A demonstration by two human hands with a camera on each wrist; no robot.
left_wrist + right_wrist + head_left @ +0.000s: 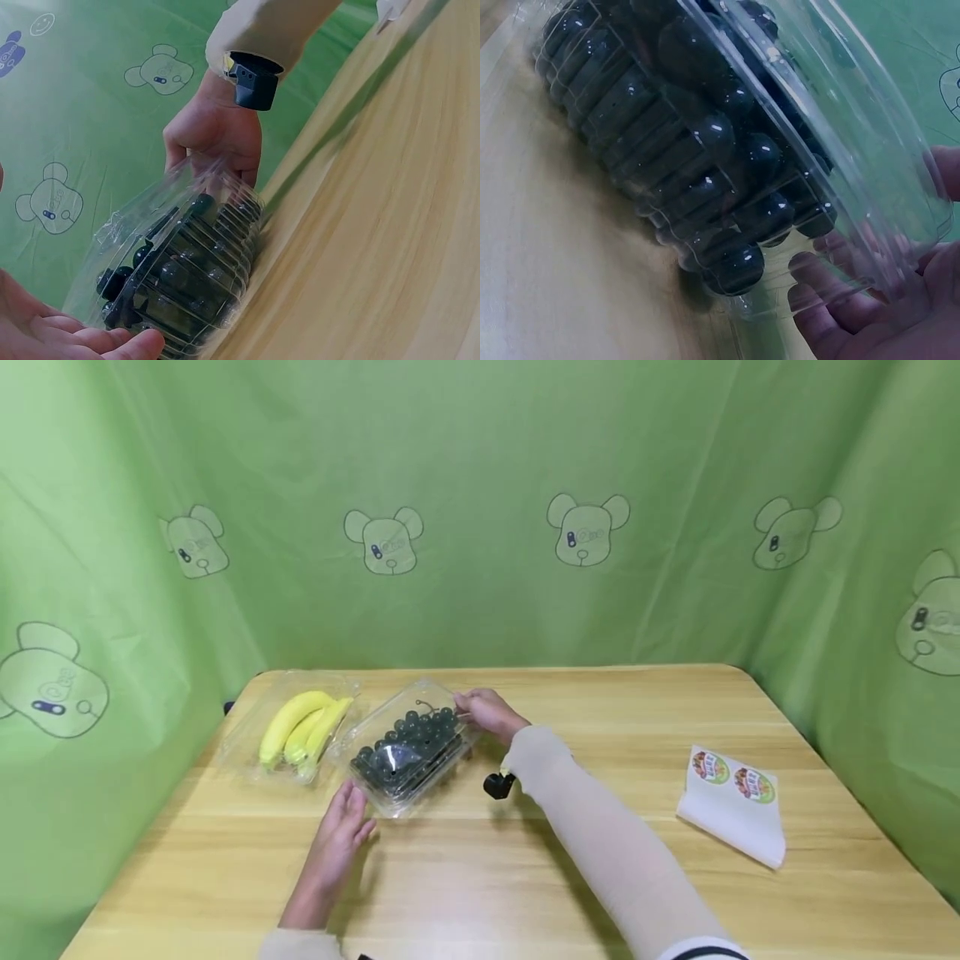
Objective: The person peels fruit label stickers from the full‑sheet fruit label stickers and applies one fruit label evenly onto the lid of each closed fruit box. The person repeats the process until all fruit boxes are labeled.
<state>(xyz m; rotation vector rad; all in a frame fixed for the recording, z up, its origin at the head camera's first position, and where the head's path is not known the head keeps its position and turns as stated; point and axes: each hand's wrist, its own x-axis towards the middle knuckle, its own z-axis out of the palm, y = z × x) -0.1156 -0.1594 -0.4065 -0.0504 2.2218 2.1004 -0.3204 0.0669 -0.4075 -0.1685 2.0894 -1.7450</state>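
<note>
A clear plastic box (396, 808) with dark grapes (408, 745) inside sits tilted on the table's left half. My right hand (489, 710) grips its far right end, thumb over the lid side and fingers beneath, as the right wrist view shows with the fingers (840, 304) curled at the plastic. At the opposite near corner is my left hand (337, 835), palm turned up and fingers extended right by the box edge. In the left wrist view those straight fingers (112, 341) overlap the box's lower end. The box's ribbed side (225, 262) faces the tabletop.
Left of the grapes lies another clear box (240, 739) with yellow bananas (296, 727). On the right of the wooden table (480, 893) rests a curled white sheet (731, 810) with round fruit stickers (753, 785). A green curtain (480, 610) surrounds the table's back and sides.
</note>
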